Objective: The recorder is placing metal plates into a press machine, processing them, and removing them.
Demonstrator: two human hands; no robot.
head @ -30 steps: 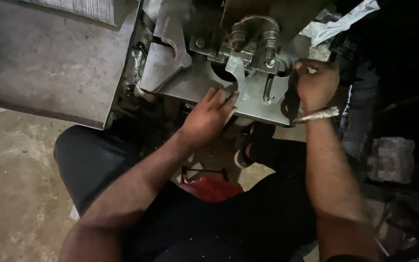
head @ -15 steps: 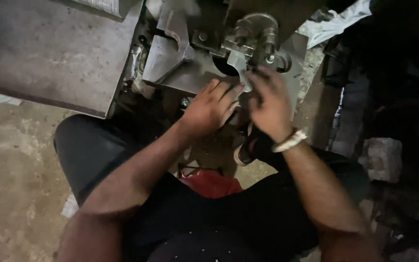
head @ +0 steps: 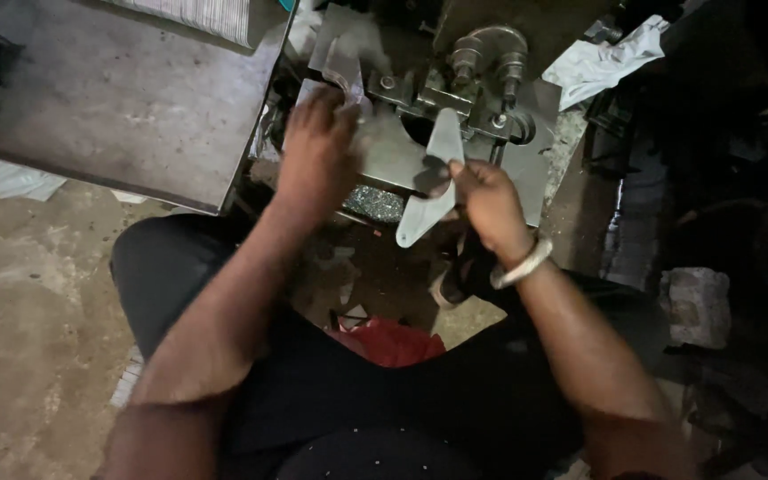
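Pinching one flat metal blank (head: 430, 191) at the frame's centre, the right hand (head: 489, 203) grips it; the blurred left hand (head: 317, 151), at ten o'clock, touches a second blank (head: 345, 64), grip unclear.

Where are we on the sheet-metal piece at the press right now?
Done: one flat metal blank is off the press bed, pinched in the right hand. In hand: the left hand, blurred, is at another flat metal piece on the bed's far left. Left: the die has nothing under it that I can see; finished count cannot be told.
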